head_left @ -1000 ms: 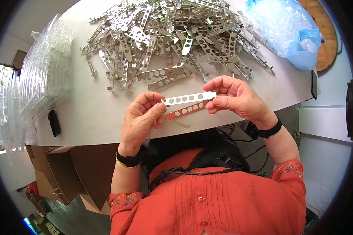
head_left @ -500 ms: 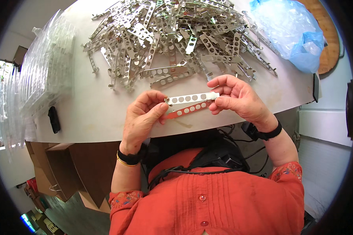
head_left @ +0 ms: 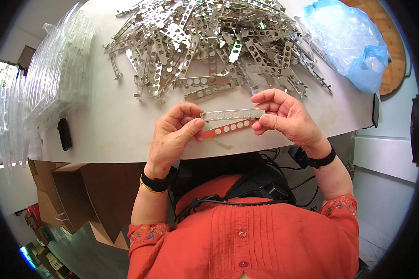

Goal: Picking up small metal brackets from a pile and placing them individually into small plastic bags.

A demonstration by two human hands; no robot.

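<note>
My left hand (head_left: 172,130) and my right hand (head_left: 287,118) hold a slim silvery metal bracket (head_left: 232,114) level between them, above the near part of the table. It has a row of round holes and small bent tabs. My left thumb and fingers pinch its left end; those of my right hand close on its right end. Just under it slants a reddish strip (head_left: 210,133) with similar holes, running between the same fingers. Whether that is another shiny bracket reflecting red or only a reflection, I cannot tell. Beyond my hands lies a big heap of similar brackets (head_left: 195,46).
Clear plastic trays (head_left: 60,69) are stacked at the left of the pale table (head_left: 121,130), with a small black object (head_left: 64,134) near them. A blue translucent plastic bag (head_left: 351,44) lies at the far right. Cardboard boxes (head_left: 111,190) stand below the table's left edge.
The held bracket's face has turned from bright white to duller grey, so it has tilted slightly. Both hands keep their grips. The whole view has shifted a little.
</note>
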